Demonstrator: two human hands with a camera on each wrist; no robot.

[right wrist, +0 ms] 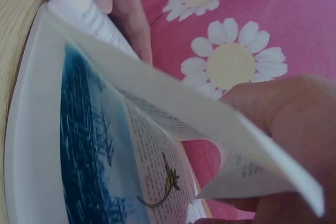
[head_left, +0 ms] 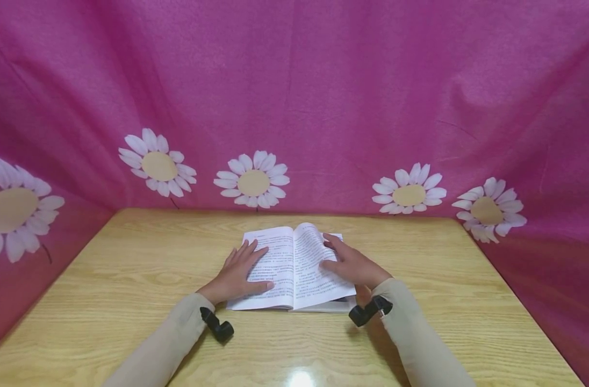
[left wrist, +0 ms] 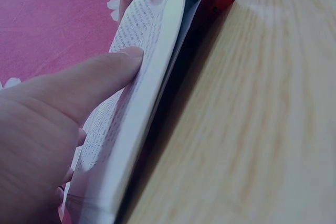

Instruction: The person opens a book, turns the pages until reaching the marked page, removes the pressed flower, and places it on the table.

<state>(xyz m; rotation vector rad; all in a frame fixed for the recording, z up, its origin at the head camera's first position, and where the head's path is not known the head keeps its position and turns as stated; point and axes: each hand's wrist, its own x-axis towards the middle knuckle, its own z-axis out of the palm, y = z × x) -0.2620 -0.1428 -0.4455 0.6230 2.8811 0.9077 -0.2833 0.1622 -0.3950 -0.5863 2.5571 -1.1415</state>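
An open book lies on the table, both facing pages covered in printed text. My left hand rests on the left page with its fingers spread; in the left wrist view the thumb presses near the lower edge. At the right side my right hand pinches a raised page between thumb and fingers. The right wrist view has this page bowed and lifted off the one below. That lower page carries a blue illustration beside text. Part of the fingers is hidden behind the raised page.
The wooden table extends around the book on every side. A pink curtain with white daisies encloses the back and sides. Black wrist mounts sit on both sleeved forearms.
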